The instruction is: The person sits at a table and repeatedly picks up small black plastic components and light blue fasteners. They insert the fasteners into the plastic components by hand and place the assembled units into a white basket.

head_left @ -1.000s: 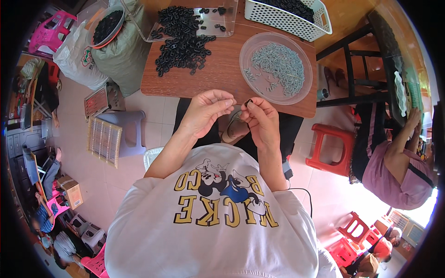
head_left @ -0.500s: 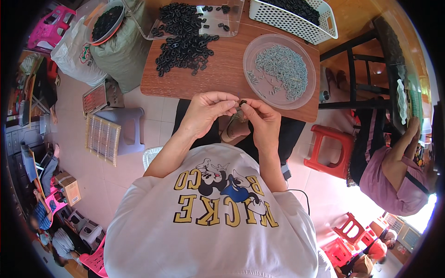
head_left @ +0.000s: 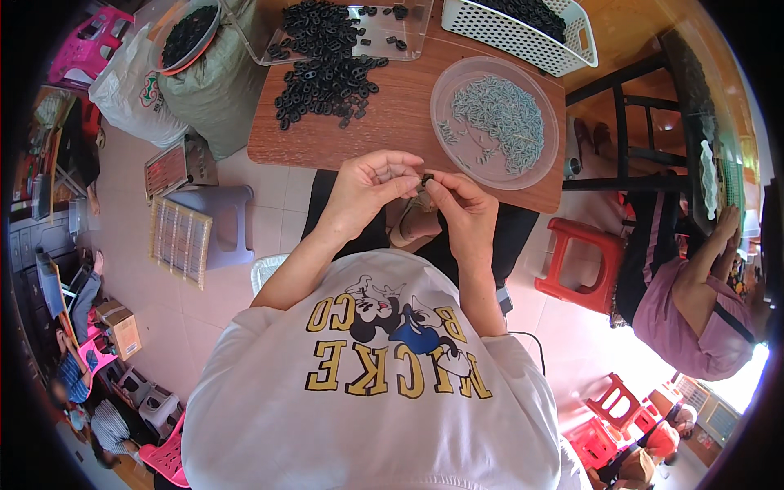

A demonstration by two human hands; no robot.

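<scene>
Over the front edge of the table, my right hand [head_left: 468,211] pinches a small black part [head_left: 427,178] between thumb and fingertips. My left hand [head_left: 367,193] meets it from the other side, thumb and a fingertip pressed together against or just beside the part. Whatever lies in that left pinch is too small to make out. Beyond my hands, a heap of black oval plastic pieces [head_left: 322,94] with holes spreads over the brown table [head_left: 392,131]. On the right, a round clear plastic tray [head_left: 439,151] contains many small pale blue-silver screw-like pins [head_left: 510,122].
A clear box [head_left: 412,53] and a white perforated basket [head_left: 523,41], both with black pieces, stand at the table's far side. Sacks [head_left: 220,106] and a grey-blue stool [head_left: 233,224] are to the left. Right are a red stool [head_left: 576,265] and another person [head_left: 694,318].
The left hand's upper fingers have lifted and spread a little from its thumb pinch. The black part stays in the right hand. The view has shifted slightly.
</scene>
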